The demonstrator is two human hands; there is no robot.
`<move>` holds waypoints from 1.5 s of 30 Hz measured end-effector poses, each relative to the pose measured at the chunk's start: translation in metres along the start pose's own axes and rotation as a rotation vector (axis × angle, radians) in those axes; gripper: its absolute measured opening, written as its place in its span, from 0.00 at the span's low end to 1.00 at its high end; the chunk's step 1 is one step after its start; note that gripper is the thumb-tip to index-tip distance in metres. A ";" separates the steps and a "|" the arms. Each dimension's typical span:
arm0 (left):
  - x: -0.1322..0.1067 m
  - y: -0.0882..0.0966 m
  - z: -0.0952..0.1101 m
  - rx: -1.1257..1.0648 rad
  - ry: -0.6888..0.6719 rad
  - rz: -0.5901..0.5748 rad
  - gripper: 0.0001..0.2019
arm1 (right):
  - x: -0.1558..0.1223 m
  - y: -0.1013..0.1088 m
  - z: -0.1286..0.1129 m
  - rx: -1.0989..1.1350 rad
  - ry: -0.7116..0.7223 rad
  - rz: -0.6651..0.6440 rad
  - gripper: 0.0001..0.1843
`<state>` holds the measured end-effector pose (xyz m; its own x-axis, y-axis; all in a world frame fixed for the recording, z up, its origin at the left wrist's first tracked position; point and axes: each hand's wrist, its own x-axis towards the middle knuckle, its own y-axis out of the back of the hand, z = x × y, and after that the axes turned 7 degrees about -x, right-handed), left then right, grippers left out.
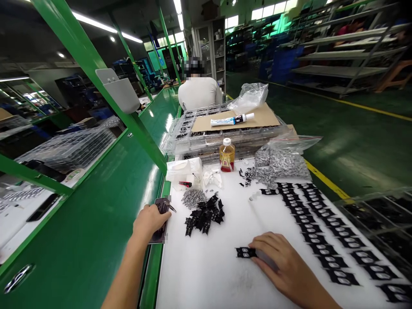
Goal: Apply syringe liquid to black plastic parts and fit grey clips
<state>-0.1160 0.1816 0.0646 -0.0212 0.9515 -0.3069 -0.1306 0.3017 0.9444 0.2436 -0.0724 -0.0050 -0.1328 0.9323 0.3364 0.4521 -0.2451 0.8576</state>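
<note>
My left hand (148,222) is closed on a dark flat phone-like block (161,219) at the left edge of the white work mat (206,274). My right hand (279,262) lies on the mat with its fingers bent, fingertips pressing on a small black part (245,252). Between the hands is a heap of black parts (204,214), with a small heap of grey metal pieces (193,197) just behind it. Rows of finished black parts (325,223) run along the right side of the mat.
A green conveyor belt (96,223) runs along my left. Behind the mat stand a small amber bottle (227,155), a bag of grey metal pieces (283,161), clear trays (199,128) under cardboard with a glue tube (231,120). A person in white (198,92) sits further along the line.
</note>
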 end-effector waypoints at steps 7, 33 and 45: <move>-0.018 0.014 -0.018 -0.140 -0.053 0.100 0.20 | -0.001 -0.001 0.001 0.000 0.008 0.021 0.13; -0.150 -0.124 0.111 -0.754 -0.947 0.197 0.07 | 0.003 0.010 -0.008 0.064 0.032 0.115 0.15; -0.185 -0.103 0.120 -1.466 -0.381 -0.646 0.15 | 0.005 0.002 -0.075 -0.055 0.002 0.393 0.21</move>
<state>0.0206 -0.0180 0.0382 0.6069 0.7245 -0.3269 -0.7937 0.5301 -0.2985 0.1776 -0.0882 0.0280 0.0390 0.7643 0.6436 0.4212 -0.5967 0.6830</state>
